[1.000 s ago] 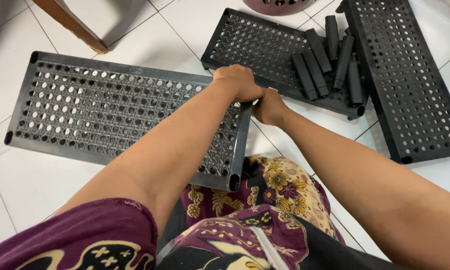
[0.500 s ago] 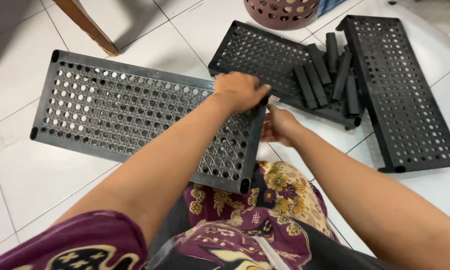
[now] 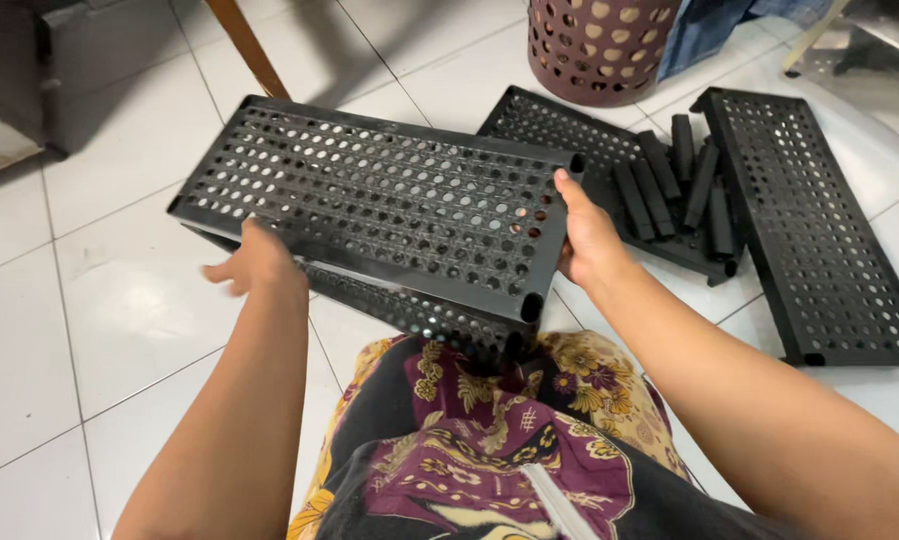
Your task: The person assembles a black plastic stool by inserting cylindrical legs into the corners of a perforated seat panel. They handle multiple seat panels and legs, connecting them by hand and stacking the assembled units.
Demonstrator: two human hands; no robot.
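Black perforated shelf panel held off the tiled floor, over the person's lap, top face toward the camera. Long axis runs left to right and a little away, the far-left corner highest in view. Right hand grasps the short right end: thumb lies on the top face near the corner socket, fingers wrapped underneath and out of sight. Left hand sits at the near long edge toward the left end, touching or just beneath it; its fingers look loosely spread and blurred, so cannot tell whether they grip or merely support. A lower edge or second layer shows beneath the near rim; which one, unclear. The panel lies straight ahead of both hands, between them, the right hand firmly on, the left less so. Beyond the right hand, well apart: a second panel flat on the floor with a cluster of short black legs lying on it, and a third panel just beside. A brown perforated basket stands behind them.
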